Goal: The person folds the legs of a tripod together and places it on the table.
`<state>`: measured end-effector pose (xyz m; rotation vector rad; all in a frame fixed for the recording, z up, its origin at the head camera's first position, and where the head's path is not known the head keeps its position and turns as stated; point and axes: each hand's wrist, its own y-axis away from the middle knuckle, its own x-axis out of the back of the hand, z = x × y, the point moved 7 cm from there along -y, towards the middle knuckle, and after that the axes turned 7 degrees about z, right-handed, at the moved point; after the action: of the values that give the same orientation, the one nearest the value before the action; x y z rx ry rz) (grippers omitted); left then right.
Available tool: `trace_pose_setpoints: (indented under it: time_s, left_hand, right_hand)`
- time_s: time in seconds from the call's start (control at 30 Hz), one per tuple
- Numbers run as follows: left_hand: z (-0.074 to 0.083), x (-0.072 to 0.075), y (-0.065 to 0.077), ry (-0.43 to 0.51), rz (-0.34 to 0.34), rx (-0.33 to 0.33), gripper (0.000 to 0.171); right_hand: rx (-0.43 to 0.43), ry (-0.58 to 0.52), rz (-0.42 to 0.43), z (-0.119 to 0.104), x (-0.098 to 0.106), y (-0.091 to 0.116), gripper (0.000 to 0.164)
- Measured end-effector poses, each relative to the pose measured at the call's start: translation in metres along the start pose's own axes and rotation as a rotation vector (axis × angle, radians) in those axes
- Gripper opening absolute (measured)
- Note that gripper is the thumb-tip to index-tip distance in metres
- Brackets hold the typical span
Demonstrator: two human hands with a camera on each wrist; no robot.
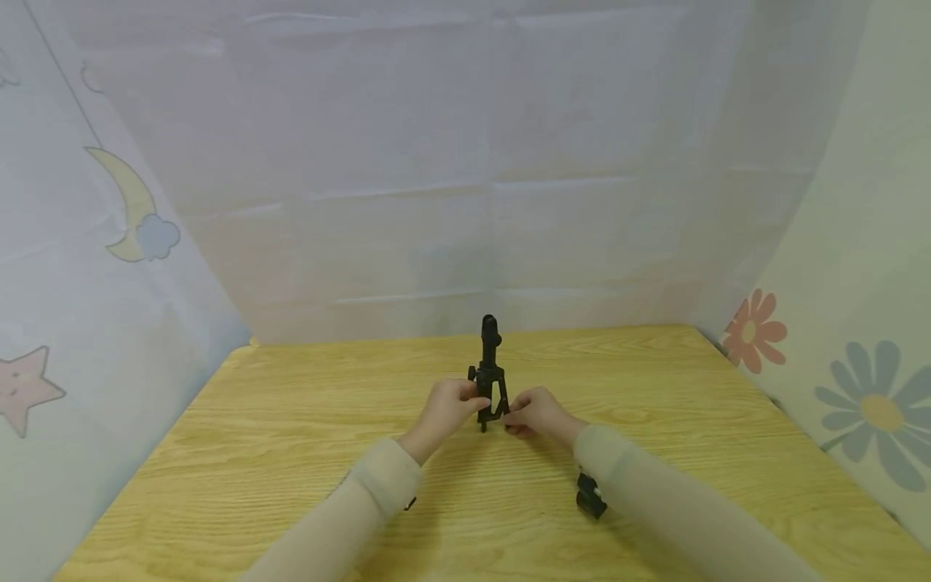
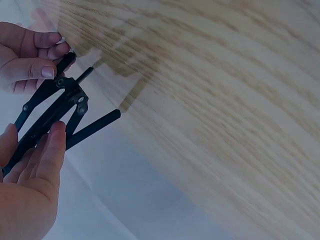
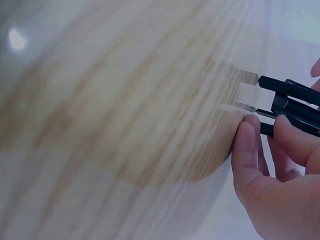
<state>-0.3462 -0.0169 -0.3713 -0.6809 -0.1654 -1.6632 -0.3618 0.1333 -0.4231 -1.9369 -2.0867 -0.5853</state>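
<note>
A small black tripod stands upright on the wooden table, its legs partly spread. My left hand grips its central body from the left, thumb across the front. On the other side, my right hand pinches the lower end of one leg. In the left wrist view the tripod's hinged braces show, with a leg standing out away from the hands. The right wrist view shows leg tips close to the tabletop, and my right fingers cover part of the pinched leg.
The wooden table ends at a pale wrinkled cloth behind the tripod. Printed cloth walls rise at both sides. A small black device shows beneath my right sleeve.
</note>
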Motion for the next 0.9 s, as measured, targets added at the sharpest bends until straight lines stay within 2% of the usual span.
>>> trace_pose_setpoints:
  time_s: [0.17, 0.3, 0.5, 0.73, 0.9]
  left_hand:
    - [-0.002, -0.002, -0.001, 0.02, 0.042, 0.023, 0.016]
    - [-0.004, -0.001, -0.001, 0.023, 0.08, 0.044, 0.014]
    - [-0.005, 0.0, -0.004, 0.008, 0.099, 0.019, 0.01]
    - [-0.005, 0.002, -0.006, -0.022, 0.099, -0.019, 0.01]
    - [-0.007, 0.004, -0.008, -0.02, 0.086, -0.023, 0.01]
  right_hand:
    - [0.034, -0.016, -0.087, -0.001, -0.003, 0.0, 0.005]
    - [0.038, 0.007, -0.115, -0.002, -0.006, -0.001, 0.007]
    - [0.009, 0.078, -0.114, 0.003, -0.008, -0.006, 0.01]
    - [0.017, 0.138, -0.125, 0.008, -0.01, -0.014, 0.01]
    - [0.006, 0.125, -0.095, 0.007, -0.012, -0.015, 0.014]
